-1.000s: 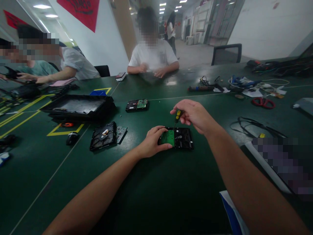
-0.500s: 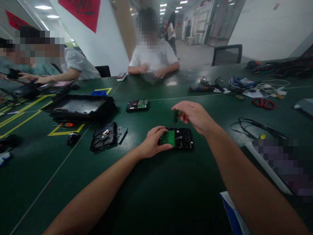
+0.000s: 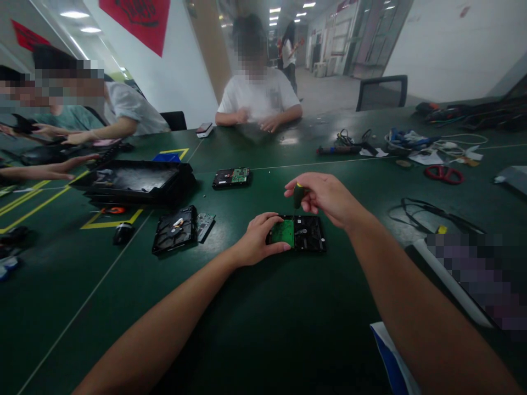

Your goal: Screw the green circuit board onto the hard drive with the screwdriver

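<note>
A black hard drive (image 3: pixel 312 235) lies on the dark green table in front of me, its green circuit board (image 3: pixel 283 232) facing up. My left hand (image 3: pixel 261 238) grips the drive's left end, thumb at the near edge and fingers at the far one. Above the board, my right hand (image 3: pixel 319 198) is closed around a screwdriver (image 3: pixel 298 193) with a dark green and yellow handle. The screwdriver stands nearly upright, its thin shaft pointing down at the board's upper right corner. Whether the tip sits in a screw is too small to tell.
To the left are another opened drive (image 3: pixel 175 230), a loose circuit board (image 3: pixel 205 226) and stacked black trays (image 3: pixel 135 181). A further hard drive (image 3: pixel 231 177) lies beyond. Red-handled scissors (image 3: pixel 443 174) and black cable (image 3: pixel 428 216) lie right. Other people sit around the table; one person's hand (image 3: pixel 61 167) reaches in at left.
My right hand's fingers have shifted around the screwdriver handle, which now leans slightly and shows its yellow top. My left hand and the drive stay put. Another person's hand has come in at left.
</note>
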